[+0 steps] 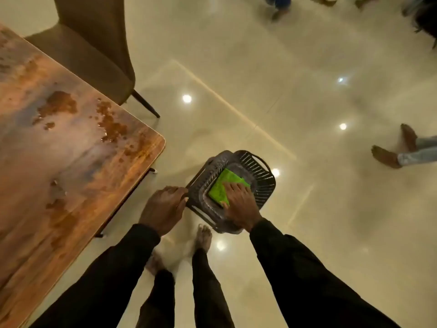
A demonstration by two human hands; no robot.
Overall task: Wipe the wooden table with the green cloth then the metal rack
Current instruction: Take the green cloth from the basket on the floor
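Your left hand (163,207) grips the left rim of the metal rack (260,176), fingers curled over the edge and held close together. The rack is off the table, held in the air over the floor (307,209), just right of the table's near corner and apart from it. It is tilted, its open side facing up toward you, its slotted dark wall on the far right.

Your right hand (238,204) lies palm down on the green cloth (221,189), fingers straight and side by side, pressing the cloth flat against the inner face of the rack. The cloth is folded to a rough rectangle; most of it shows beyond and to the left of your fingertips, and a small corner shows beside the thumb. Whether the thumb hooks under the cloth cannot be told.

The wooden table (59,162) fills the left of the view. Wet patches (59,104) show on its top, toward the far edge and again nearer you. A padded chair (94,43) stands at its far side. Your bare feet (204,235) are on the glossy tiles beneath the rack. Another person's bare feet (387,157) are at the right, well apart from you
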